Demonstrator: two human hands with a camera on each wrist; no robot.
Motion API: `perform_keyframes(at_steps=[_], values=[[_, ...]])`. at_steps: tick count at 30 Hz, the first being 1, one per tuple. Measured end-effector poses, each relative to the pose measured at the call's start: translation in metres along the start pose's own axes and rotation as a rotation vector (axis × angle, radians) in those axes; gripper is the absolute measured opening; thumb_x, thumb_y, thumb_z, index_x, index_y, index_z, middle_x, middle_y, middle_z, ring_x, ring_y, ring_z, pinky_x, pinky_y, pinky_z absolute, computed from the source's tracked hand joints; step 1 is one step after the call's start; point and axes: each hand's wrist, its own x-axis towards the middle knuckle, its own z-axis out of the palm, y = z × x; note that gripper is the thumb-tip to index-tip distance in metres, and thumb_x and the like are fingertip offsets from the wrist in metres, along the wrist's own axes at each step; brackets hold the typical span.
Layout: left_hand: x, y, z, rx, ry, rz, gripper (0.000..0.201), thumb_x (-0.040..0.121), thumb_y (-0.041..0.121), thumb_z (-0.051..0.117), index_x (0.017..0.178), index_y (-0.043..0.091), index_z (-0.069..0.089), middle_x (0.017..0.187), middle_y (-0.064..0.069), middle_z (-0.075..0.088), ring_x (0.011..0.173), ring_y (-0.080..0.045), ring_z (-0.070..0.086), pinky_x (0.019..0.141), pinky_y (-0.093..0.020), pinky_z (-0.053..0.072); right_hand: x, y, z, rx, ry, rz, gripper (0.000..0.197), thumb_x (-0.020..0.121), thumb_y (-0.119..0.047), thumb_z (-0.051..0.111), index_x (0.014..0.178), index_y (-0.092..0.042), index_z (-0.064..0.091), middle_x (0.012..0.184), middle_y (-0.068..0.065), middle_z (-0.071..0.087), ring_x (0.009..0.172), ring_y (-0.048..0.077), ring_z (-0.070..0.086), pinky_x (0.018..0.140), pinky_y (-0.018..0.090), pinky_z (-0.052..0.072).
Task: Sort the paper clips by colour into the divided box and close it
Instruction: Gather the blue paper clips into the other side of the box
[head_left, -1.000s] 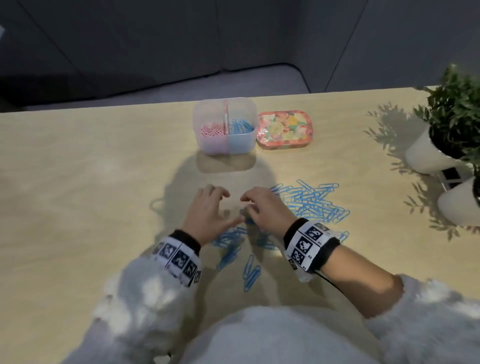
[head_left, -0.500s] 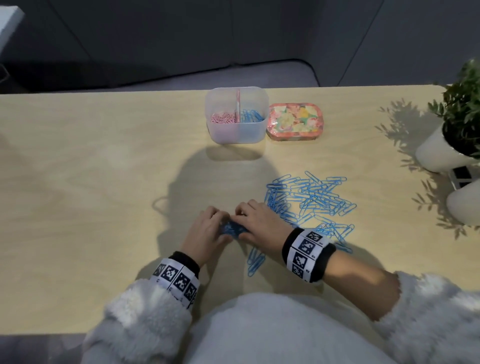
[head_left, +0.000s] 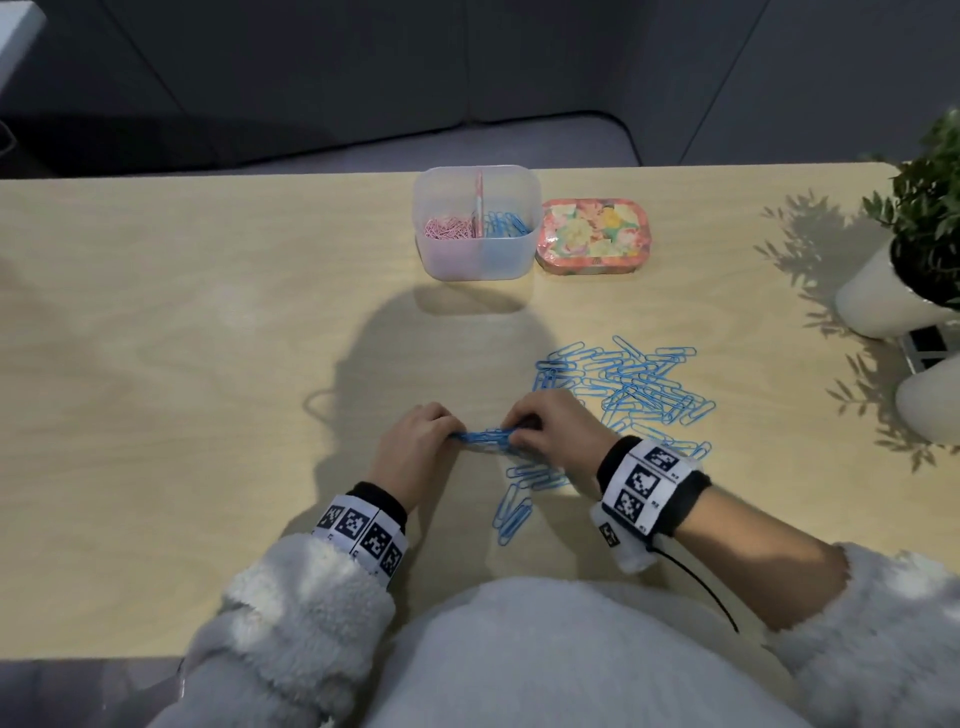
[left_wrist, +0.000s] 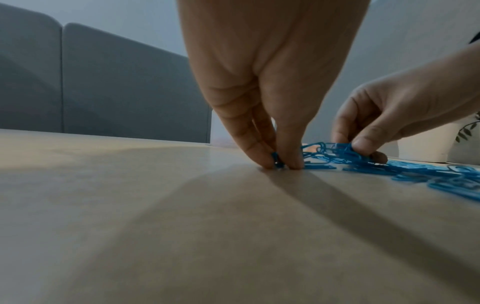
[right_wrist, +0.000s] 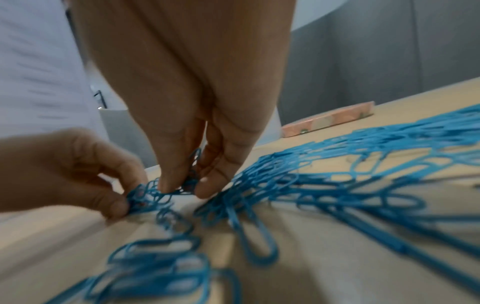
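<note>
Head view: left hand (head_left: 415, 441) and right hand (head_left: 550, 431) pinch a bunch of blue paper clips (head_left: 485, 439) near the desk's front edge. Gathering step; next, probably lift it into the divided box's (head_left: 475, 260) right, blue compartment.

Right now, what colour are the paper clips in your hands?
Blue. The bunch of clips between both hands shows best in the right wrist view.

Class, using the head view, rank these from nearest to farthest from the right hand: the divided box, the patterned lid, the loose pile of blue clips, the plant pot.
1. Pile of blue clips: on the table beside the right hand, just beyond it.
2. Divided box and patterned lid: side by side at the far edge, too close to call.
3. Plant pot: far right.
</note>
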Motion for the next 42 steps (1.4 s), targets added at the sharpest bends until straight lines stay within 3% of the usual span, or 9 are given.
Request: perform_keyframes(at_steps=[5,9,15,19,25,30,34,39,42], values=[[0.0,-0.006,-0.002,-0.045,0.007,-0.04,0.012,0.087,0.016,0.058,0.094,0.011,0.066,0.093,-0.01,0.064,0.09,-0.03,0.058,0.075,-0.042,0.049,0.021,-0.011,-0.048,0.12,0.076,-0.029,0.015,0.076,-0.003,0.07,0.091,-0.001,0.072,0.076,0.005,0.069,0.051,-0.011,0.054,0.057,0.002,0.041],[0.0,-0.008,-0.003,-0.055,0.003,-0.053,0.012,0.088,0.018,0.057,0.095,0.012,0.064,0.094,-0.008,0.064,0.091,-0.029,0.057,0.075,-0.04,0.047,0.063,-0.028,-0.103,0.179,0.257,-0.002,0.012,0.08,-0.004,0.068,0.092,-0.002,0.069,0.062,-0.001,0.059,0.039,-0.006,0.051,0.05,0.01,0.045],[0.022,-0.001,-0.024,-0.127,0.001,-0.027,0.024,0.081,0.023,0.052,0.094,0.007,0.064,0.09,-0.013,0.065,0.083,-0.033,0.06,0.072,-0.038,0.046,0.128,-0.046,-0.147,0.207,0.545,0.149,0.031,0.071,-0.001,0.07,0.055,-0.023,0.055,0.055,-0.009,0.052,0.036,-0.006,0.05,0.063,0.023,0.05],[0.067,0.011,-0.051,-0.102,0.121,0.029,0.018,0.085,0.017,0.057,0.096,0.006,0.064,0.09,-0.016,0.067,0.083,-0.033,0.061,0.071,-0.037,0.042,0.14,-0.053,-0.146,0.127,0.518,0.168,0.007,0.076,-0.004,0.065,0.069,-0.007,0.068,0.069,0.004,0.064,0.063,0.011,0.061,0.076,0.033,0.054],[0.155,0.039,-0.09,-0.138,0.295,-0.002,0.025,0.086,0.012,0.057,0.11,0.008,0.065,0.107,-0.015,0.069,0.1,-0.028,0.061,0.086,-0.029,0.041,0.116,-0.046,-0.136,0.214,0.616,0.04,0.026,0.081,-0.014,0.053,0.077,0.007,0.068,0.08,0.027,0.069,0.078,0.038,0.066,0.079,0.047,0.054],[0.21,0.045,-0.1,0.072,0.186,-0.059,0.018,0.09,0.013,0.044,0.085,0.013,0.061,0.087,-0.014,0.062,0.086,-0.031,0.056,0.069,-0.031,0.035,0.066,-0.013,-0.106,0.4,0.555,0.042,0.026,0.087,-0.008,0.053,0.07,0.009,0.063,0.073,0.024,0.065,0.059,0.02,0.056,0.064,0.036,0.052],[0.216,0.048,-0.09,0.191,0.126,-0.115,0.021,0.093,0.016,0.039,0.097,0.003,0.055,0.095,-0.019,0.054,0.084,-0.035,0.052,0.067,-0.034,0.031,0.035,0.022,-0.084,0.396,0.492,0.123,0.029,0.087,-0.004,0.051,0.065,-0.018,0.063,0.075,0.012,0.065,0.059,0.014,0.059,0.071,0.038,0.053],[0.178,0.037,-0.077,0.153,0.448,0.117,0.034,0.088,0.031,0.043,0.101,0.01,0.065,0.107,-0.011,0.066,0.095,-0.031,0.059,0.081,-0.034,0.039,0.011,0.044,-0.07,0.237,0.466,0.136,0.018,0.088,-0.009,0.055,0.08,-0.013,0.071,0.083,0.006,0.072,0.074,0.015,0.064,0.081,0.035,0.051],[0.128,0.03,-0.053,0.082,0.39,0.167,0.033,0.084,0.034,0.046,0.096,0.011,0.066,0.097,-0.012,0.066,0.092,-0.034,0.058,0.081,-0.041,0.042,-0.003,0.044,-0.062,0.137,0.396,0.136,0.013,0.085,-0.008,0.057,0.087,-0.012,0.07,0.086,0.007,0.072,0.078,0.021,0.064,0.081,0.034,0.05]])
